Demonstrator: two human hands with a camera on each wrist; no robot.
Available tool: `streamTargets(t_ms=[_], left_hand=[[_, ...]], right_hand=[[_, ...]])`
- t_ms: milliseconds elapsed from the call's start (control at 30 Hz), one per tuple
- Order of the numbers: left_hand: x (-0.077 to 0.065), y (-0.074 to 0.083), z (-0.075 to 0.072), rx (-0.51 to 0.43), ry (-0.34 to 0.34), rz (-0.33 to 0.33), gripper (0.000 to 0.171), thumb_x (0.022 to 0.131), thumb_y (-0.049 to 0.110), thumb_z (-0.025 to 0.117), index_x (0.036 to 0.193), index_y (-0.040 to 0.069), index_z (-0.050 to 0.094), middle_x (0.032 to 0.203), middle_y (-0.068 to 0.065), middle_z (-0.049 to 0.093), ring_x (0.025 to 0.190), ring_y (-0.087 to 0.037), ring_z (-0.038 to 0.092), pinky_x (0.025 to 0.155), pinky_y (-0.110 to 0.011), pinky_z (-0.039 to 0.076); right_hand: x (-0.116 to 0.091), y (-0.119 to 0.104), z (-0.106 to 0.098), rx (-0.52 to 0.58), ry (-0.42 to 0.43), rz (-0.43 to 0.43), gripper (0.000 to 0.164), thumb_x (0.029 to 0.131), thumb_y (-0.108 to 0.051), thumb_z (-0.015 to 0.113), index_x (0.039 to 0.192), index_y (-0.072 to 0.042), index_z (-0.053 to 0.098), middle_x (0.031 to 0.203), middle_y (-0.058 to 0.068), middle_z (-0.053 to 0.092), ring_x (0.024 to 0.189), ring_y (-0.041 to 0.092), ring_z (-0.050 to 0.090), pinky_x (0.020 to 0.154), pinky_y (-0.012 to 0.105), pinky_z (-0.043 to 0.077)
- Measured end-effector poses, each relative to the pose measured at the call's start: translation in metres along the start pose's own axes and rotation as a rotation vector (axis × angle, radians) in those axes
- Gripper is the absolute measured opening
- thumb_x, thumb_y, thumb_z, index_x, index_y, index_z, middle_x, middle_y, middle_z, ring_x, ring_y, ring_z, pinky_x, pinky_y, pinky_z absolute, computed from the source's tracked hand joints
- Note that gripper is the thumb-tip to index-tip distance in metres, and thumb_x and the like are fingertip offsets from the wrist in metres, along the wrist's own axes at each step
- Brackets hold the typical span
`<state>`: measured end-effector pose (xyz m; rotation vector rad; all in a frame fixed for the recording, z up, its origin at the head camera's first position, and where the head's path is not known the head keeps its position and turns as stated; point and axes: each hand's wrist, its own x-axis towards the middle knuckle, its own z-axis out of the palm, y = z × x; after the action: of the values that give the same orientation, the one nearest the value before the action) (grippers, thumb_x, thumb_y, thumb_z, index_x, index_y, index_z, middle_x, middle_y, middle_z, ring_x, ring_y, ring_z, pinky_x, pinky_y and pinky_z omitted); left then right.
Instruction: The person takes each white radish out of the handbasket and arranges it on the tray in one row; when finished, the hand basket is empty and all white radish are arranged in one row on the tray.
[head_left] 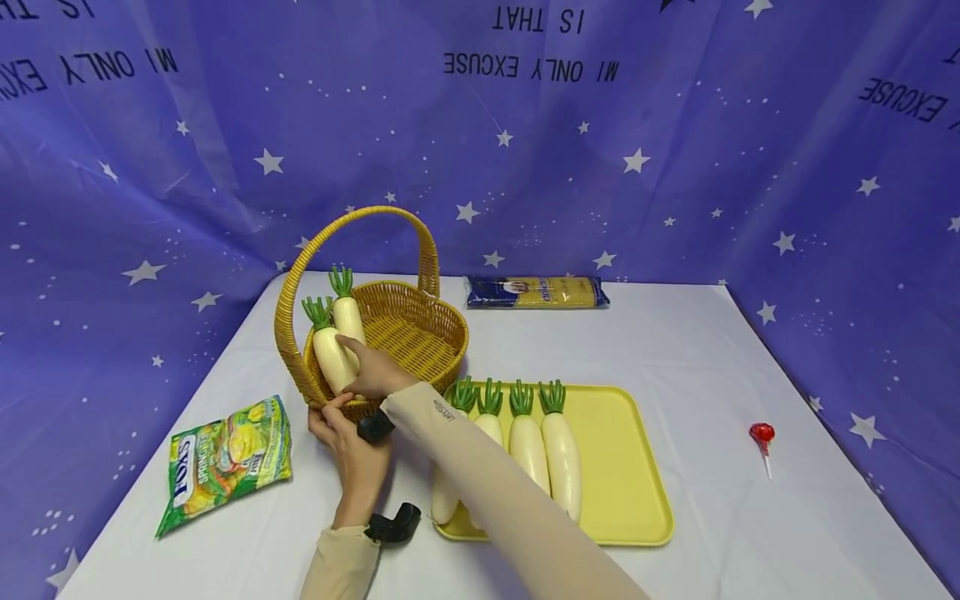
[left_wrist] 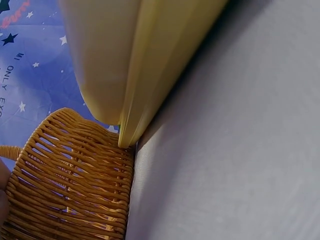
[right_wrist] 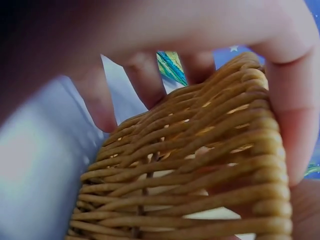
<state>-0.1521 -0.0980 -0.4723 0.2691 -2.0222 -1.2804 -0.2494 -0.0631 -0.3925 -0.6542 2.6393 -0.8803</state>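
Observation:
A wicker basket with a tall arched handle stands at the back left. Two white radishes with green tops are at its left side: a rear radish and a front radish. My right hand reaches over the near rim and grips the front radish, thumb across its body. Just below, my left hand holds the basket's near rim, its fingers curled at the wicker. In the right wrist view, fingers lie over the woven wall. The left wrist view shows the basket wall close up.
A yellow tray right of the basket bears several more white radishes, partly hidden by my right sleeve. A green candy bag lies at left, a pasta packet at the back, and a red lollipop at right.

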Motion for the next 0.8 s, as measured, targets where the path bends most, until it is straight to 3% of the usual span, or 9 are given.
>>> streamTargets(t_ms=[167,400,633,800], left_hand=[[0.000,0.000,0.000,-0.006,-0.005,-0.006,0.055,0.066,-0.004,0.068,0.113,0.002,0.041,0.135,-0.031,0.011,0.131,-0.041,0.011,0.101,-0.054,0.019],[0.001,0.000,-0.002,0.004,0.001,0.001,0.055,0.066,-0.003,0.070,0.112,0.002,0.040,0.135,-0.032,0.011,0.131,-0.042,0.011,0.102,-0.055,0.019],[0.002,0.000,-0.001,0.004,0.007,0.019,0.052,0.068,-0.004,0.068,0.111,0.001,0.039,0.132,-0.034,0.011,0.131,-0.042,0.008,0.103,-0.055,0.017],[0.002,0.000,0.000,-0.004,0.032,0.042,0.051,0.067,-0.003,0.069,0.110,-0.001,0.040,0.129,-0.036,0.015,0.128,-0.044,0.013,0.101,-0.055,0.019]], right_hand=[[0.002,0.003,0.004,0.034,0.002,0.005,0.088,0.075,-0.013,0.073,0.143,-0.032,0.021,0.101,0.012,0.064,0.069,0.013,0.051,0.054,0.018,0.039],[0.002,0.007,0.004,0.084,-0.009,-0.032,0.088,0.076,-0.012,0.072,0.144,-0.031,0.020,0.101,0.013,0.064,0.065,0.011,0.049,0.056,0.017,0.039],[0.001,0.011,0.000,0.381,-0.070,-0.014,0.084,0.079,-0.005,0.065,0.144,-0.032,0.018,0.059,0.003,0.053,0.047,0.008,0.045,0.045,0.019,0.037],[0.001,0.012,-0.001,0.604,-0.075,0.005,0.085,0.079,0.001,0.061,0.144,-0.032,0.017,0.055,0.006,0.053,0.042,0.013,0.044,0.041,0.022,0.038]])
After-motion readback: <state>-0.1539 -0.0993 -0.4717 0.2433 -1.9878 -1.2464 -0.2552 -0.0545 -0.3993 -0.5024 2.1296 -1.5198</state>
